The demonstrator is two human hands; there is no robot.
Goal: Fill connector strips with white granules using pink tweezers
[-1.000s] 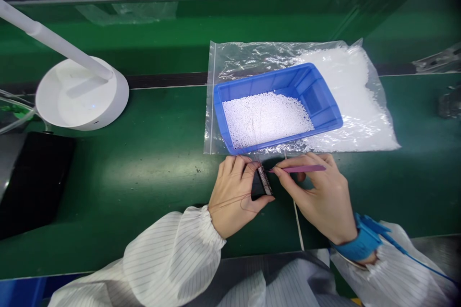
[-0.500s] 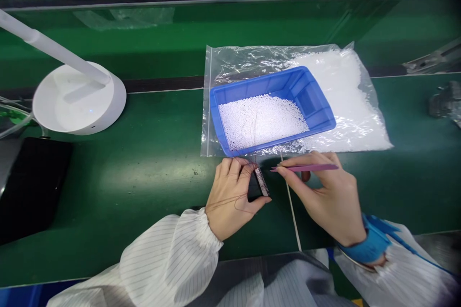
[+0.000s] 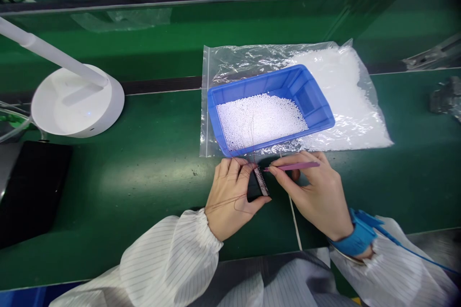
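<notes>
Between the thumb and forefinger of my left hand point(image 3: 230, 196) is a small dark rectangular part point(image 3: 261, 181) with a pale, finely toothed strip along one side. Thin dark red wires point(image 3: 225, 201) run from it across the back of that hand and over the bin's front wall. My right hand point(image 3: 317, 192) pinches pink tweezers point(image 3: 297, 166), whose tips lie close to the part's upper right edge. Whether the tips touch it, I cannot tell. Just beyond both hands sits a blue plastic bin point(image 3: 272, 146) with small white beads point(image 3: 262, 122) in it.
Under the bin lies a clear zip bag point(image 3: 223, 64) of white beads. A white lamp point(image 3: 79, 105) stands at the left, with a black box point(image 3: 34, 192) in front of it. A blue wrist strap point(image 3: 356, 237) with a cord circles my right wrist.
My right hand has moved left with the tweezers, bringing their tips close to the part. My left hand has kept its hold on the part.
</notes>
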